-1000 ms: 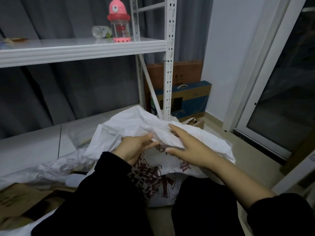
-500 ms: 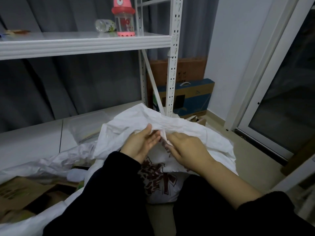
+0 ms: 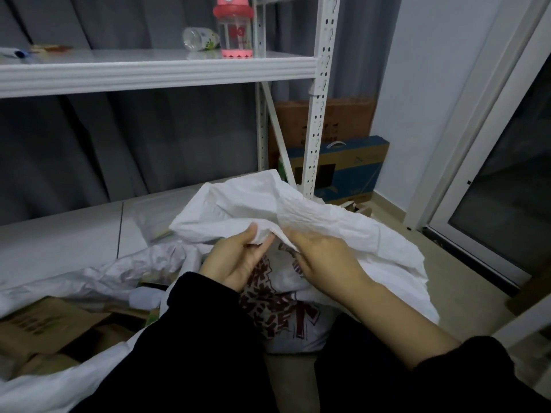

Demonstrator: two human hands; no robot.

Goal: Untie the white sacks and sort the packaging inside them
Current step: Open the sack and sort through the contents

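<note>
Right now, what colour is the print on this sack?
Dark red print on the white sack, head view.

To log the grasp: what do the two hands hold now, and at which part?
The white sack, at its crumpled upper edge: the left hand pinches a fold, the right hand grips the fabric beside it.

Black left sleeve to wrist, right sleeve pushed up
</note>
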